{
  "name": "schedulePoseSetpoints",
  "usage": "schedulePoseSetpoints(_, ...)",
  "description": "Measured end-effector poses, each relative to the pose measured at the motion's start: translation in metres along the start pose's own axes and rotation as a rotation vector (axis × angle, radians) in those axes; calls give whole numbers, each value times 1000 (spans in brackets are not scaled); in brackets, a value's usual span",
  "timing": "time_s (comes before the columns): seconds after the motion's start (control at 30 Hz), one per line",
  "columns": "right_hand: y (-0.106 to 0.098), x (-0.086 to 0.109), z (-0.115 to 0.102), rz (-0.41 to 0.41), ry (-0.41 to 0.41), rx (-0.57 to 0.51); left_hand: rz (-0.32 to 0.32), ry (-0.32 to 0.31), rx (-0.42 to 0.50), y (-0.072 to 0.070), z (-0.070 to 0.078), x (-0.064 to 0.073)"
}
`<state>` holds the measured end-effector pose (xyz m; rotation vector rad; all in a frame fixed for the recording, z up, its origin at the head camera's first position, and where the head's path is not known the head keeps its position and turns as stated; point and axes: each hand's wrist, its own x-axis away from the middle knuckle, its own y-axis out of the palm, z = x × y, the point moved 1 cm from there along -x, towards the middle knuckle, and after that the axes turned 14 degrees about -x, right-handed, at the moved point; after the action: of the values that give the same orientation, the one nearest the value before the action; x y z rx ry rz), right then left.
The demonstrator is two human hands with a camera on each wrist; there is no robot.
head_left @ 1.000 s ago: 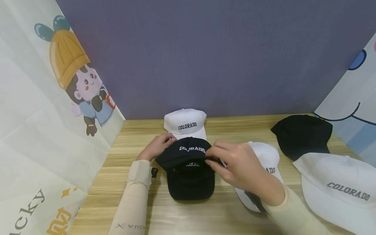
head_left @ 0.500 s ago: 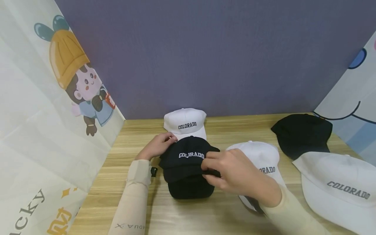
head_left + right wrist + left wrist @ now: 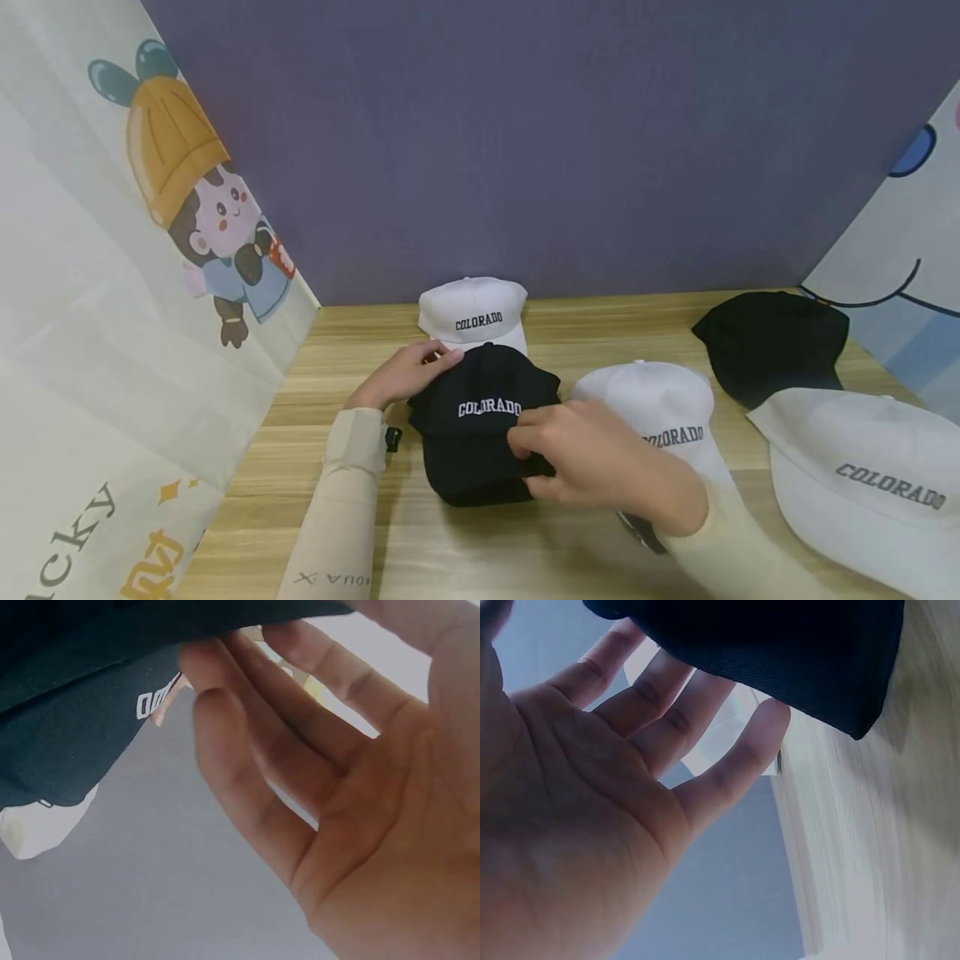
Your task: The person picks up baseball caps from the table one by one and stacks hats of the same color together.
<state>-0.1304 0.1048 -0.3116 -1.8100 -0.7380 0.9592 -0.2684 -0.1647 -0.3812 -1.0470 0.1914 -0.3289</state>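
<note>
1. Biggest first: we've got one blue-grey back panel, with a left side panel and a right side panel, both printed.
2. Then one wood-grain table, everything laid out on it.
3. The black cap sits mid-table between the hands, lettering toward us, just in front of a white one. We'd guess it's light, with a soft crown that dents easily and a stiffer brim. Cloth shouldn't be slippery or fragile. We'd hold the brim edge and steady the crown's side.
4. Cap count: three white, being the back white cap, middle white cap and near white cap. Two black, counting the far black cap at right. Anything nested under the handled one? We can't tell.
5. Two hands. The right hand looks nearly closed, pinching the brim's right edge between thumb and bent fingers. The left hand is loose, fingers only slightly bent, touching the crown's left side; its fingertips are partly hidden.
6. Smallest: one black bit beside the left sleeve, too small for us to identify.
</note>
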Motion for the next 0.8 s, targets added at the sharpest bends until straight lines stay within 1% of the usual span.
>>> schedulePoseSetpoints(0.17, 4, -1, -3, -63, 43, 41, -51, -35, -13, 0, 1, 2)
schedulePoseSetpoints(0.27, 6, -2, -3, -101, 63, 37, -78, -64, -13, -1, 2, 3)
schedulePoseSetpoints(0.37, 9, -3, -3, -123, 71, 40, -91, -77, -13, -1, 2, 4)
schedulePoseSetpoints(0.8, 22, -5, -1, -140, 59, 79, -94, -52, -17, 2, 0, 3)
